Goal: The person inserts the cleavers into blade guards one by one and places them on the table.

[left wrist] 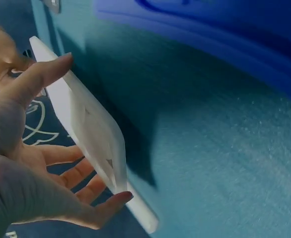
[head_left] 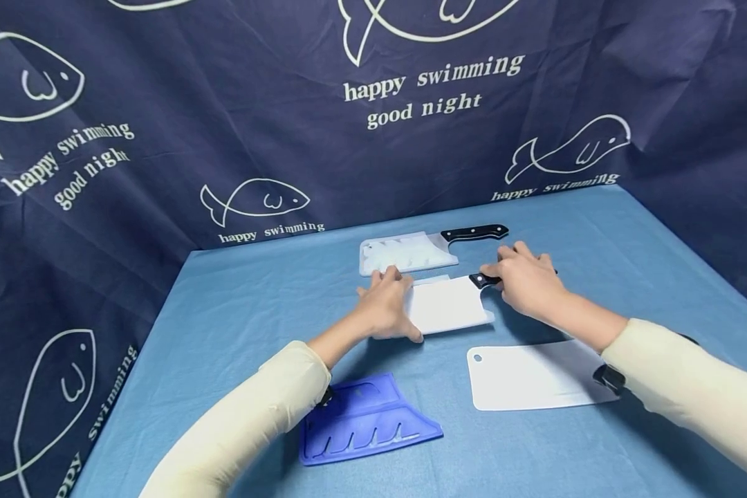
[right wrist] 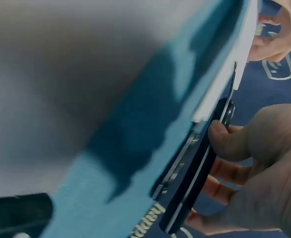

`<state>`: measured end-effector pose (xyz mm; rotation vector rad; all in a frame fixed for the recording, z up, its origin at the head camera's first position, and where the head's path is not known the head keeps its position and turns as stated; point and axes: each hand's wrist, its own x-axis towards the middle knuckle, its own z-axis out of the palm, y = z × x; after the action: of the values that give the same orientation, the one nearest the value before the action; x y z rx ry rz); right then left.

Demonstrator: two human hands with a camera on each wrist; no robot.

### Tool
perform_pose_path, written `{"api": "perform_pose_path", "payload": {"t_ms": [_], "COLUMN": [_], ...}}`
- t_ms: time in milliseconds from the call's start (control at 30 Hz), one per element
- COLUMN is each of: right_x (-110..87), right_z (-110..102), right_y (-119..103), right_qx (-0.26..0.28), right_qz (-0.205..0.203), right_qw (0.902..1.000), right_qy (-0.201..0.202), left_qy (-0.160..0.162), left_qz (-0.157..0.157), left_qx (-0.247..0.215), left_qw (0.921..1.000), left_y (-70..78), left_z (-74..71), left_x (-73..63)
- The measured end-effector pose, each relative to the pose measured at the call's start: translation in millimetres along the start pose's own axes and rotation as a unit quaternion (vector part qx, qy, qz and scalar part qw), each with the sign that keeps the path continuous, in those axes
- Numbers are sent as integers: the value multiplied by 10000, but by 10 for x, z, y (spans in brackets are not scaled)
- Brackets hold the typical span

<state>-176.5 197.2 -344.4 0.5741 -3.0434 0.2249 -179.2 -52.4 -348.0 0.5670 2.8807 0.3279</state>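
Observation:
In the head view, a cleaver in a white blade cover (head_left: 445,304) is held just above the blue cloth. My left hand (head_left: 386,304) grips the cover's left end, thumb at the near edge and fingers along the far edge; the left wrist view shows the cover (left wrist: 98,136) tilted between thumb and fingers. The black cleaver handle (right wrist: 197,173) is pinched by my right hand (head_left: 526,280), the thumb on one side and fingers on the other. Beyond lies another cleaver (head_left: 404,252) in a whitish cover, its black handle (head_left: 476,233) pointing right.
A blue blade cover (head_left: 367,422) lies front left, partly under my left sleeve. Front right, a flat white blade cover (head_left: 535,377) with a corner hole lies under my right forearm; a black handle (right wrist: 16,213) shows nearby. Dark fish-print curtains (head_left: 411,152) enclose the table.

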Motion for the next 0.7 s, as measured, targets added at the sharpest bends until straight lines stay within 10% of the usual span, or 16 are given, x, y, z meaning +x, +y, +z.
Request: {"api": "perform_pose_path", "payload": {"t_ms": [700], "right_x": [64], "right_z": [275], "right_y": [139], "right_qx": [95], "right_qz": [-249], "right_qw": [9995], "right_qy": [-194], "left_qy": [-906], "left_qz": [-69], "left_qx": [485], "left_qw": [9947], "left_y": [-17], "left_z": [50], "left_x": [136]}}
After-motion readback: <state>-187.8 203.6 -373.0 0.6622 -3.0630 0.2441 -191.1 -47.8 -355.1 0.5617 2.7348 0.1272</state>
